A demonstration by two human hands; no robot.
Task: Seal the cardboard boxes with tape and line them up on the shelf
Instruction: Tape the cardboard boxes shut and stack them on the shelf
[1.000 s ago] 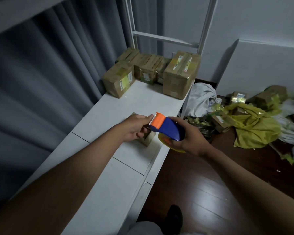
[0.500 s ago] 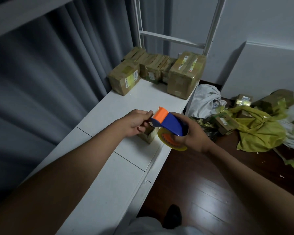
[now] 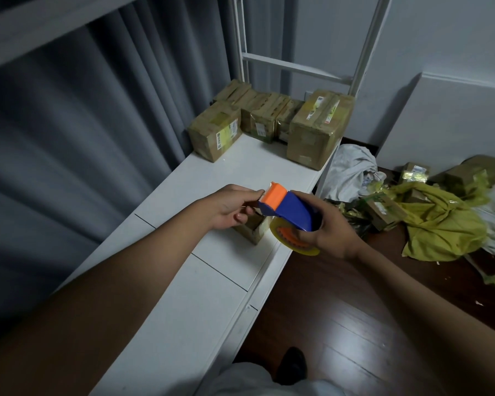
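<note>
My right hand (image 3: 326, 224) grips a blue and orange tape dispenser (image 3: 287, 208) with a clear yellowish tape roll (image 3: 293, 240), held above a small cardboard box (image 3: 253, 230) on the white shelf (image 3: 212, 281). My left hand (image 3: 232, 207) has its fingers curled and pinches at the dispenser's orange front end, seemingly the tape end. The small box is mostly hidden under my hands. Several sealed cardboard boxes (image 3: 257, 121) stand grouped at the shelf's far end, the largest (image 3: 317, 132) at the right.
A grey curtain (image 3: 83, 138) hangs along the left of the shelf. On the dark wooden floor (image 3: 340, 324) to the right lie a white cloth (image 3: 352, 172), a yellow bag (image 3: 443, 227) and more cardboard boxes (image 3: 383, 210). White shelf posts (image 3: 366, 44) rise at the back.
Both hands and the dispenser have shifted little; the dispenser has lifted slightly above the small box and tilted so more of the tape roll shows. My left fingers stay at its orange end.
</note>
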